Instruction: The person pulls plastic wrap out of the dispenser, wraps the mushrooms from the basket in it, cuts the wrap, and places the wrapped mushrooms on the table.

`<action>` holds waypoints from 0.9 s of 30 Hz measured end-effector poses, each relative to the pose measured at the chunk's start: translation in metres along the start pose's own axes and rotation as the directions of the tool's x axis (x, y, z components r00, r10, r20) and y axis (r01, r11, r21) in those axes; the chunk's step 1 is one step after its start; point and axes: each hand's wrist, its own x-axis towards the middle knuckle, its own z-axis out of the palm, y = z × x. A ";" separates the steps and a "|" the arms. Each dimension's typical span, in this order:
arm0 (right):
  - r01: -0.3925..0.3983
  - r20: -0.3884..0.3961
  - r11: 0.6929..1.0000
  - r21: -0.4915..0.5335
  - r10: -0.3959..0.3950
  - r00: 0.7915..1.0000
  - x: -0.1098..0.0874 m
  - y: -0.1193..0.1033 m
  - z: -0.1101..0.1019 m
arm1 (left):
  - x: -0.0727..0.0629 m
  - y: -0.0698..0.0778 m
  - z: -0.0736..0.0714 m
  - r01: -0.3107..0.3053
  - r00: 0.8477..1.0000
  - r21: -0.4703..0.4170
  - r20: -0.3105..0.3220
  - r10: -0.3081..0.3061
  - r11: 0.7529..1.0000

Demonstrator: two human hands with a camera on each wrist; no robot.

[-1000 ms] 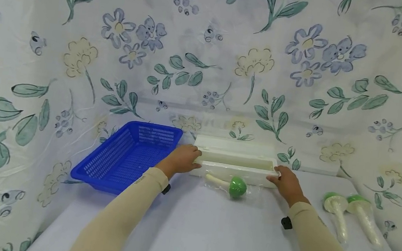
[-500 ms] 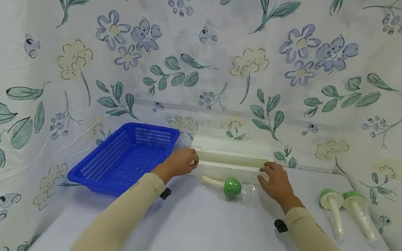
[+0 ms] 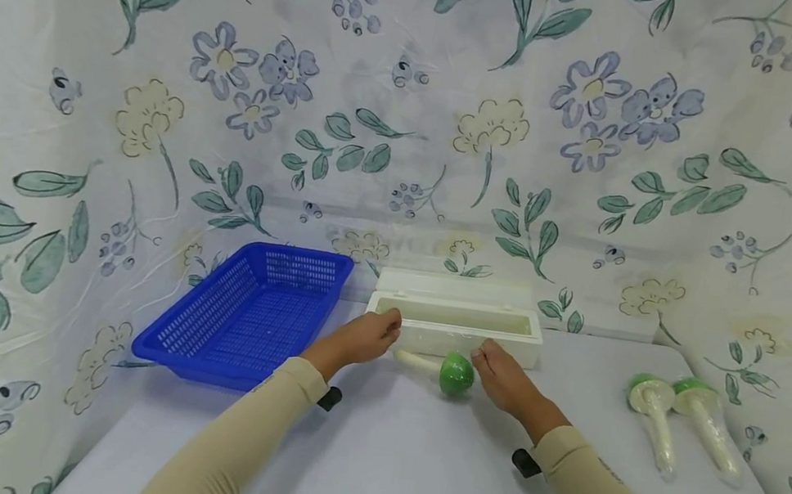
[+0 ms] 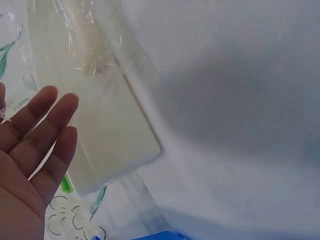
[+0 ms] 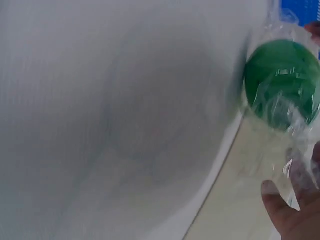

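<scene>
A mushroom (image 3: 456, 374) with a green cap and a pale stem, in clear plastic wrap, lies sideways before a long white box (image 3: 465, 346) whose lid stands raised. My left hand (image 3: 366, 336) is at the stem end, thumb and index pinching the wrap; its other fingers (image 4: 60, 107) are spread in the left wrist view. Beside the cap, my right hand (image 3: 507, 380) pinches the other end of the wrap. Seen from the right wrist, the film runs from the green cap (image 5: 280, 82) onto the fingertips (image 5: 300, 175). The pinching left fingertips are mostly hidden.
To the left stands a blue perforated basket (image 3: 239, 318). Two more wrapped green-capped mushrooms (image 3: 658, 411) lie at the right on the white tabletop (image 3: 413, 472). A flower-patterned cloth (image 3: 407, 158) hangs behind the box.
Both hands have let go of the white box's ends and come forward and inward to the wrapped mushroom. The right hand has moved left, to beside the green cap.
</scene>
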 end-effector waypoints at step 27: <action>-0.121 -0.132 0.982 -0.146 0.102 0.986 0.030 -0.011 0.016 | 0.011 0.049 0.056 -0.242 0.957 0.249 0.219 0.189 0.938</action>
